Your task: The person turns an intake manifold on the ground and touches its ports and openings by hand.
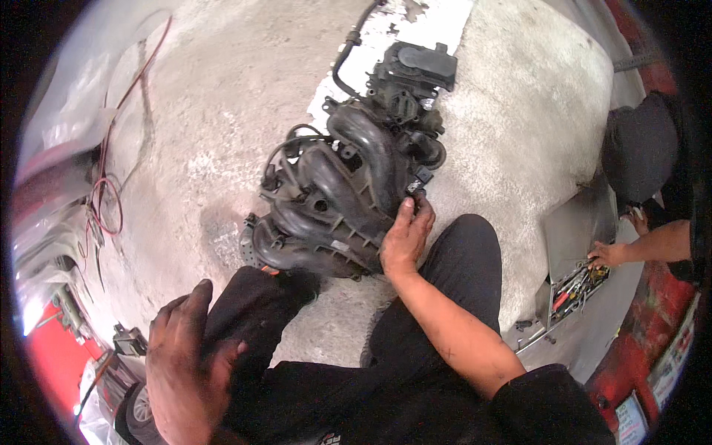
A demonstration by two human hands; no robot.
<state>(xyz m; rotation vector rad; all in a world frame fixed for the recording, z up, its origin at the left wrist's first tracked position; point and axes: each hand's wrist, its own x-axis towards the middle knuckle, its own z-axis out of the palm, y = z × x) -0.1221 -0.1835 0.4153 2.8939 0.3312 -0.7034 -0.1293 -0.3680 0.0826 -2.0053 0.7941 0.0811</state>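
Looked like the black intake manifold [367, 167] was already out and lying on the floor [215, 119], hose [344, 63] still on, right hand [404, 245] at its edge, fingers bunched (couldn't tell if clamped), left hand [185, 363] empty, thumb apart from fingers.

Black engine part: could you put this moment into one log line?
left hand: raised, apart from black engine part | right hand: touching its right edge | co-worker's hand: by open toolbox
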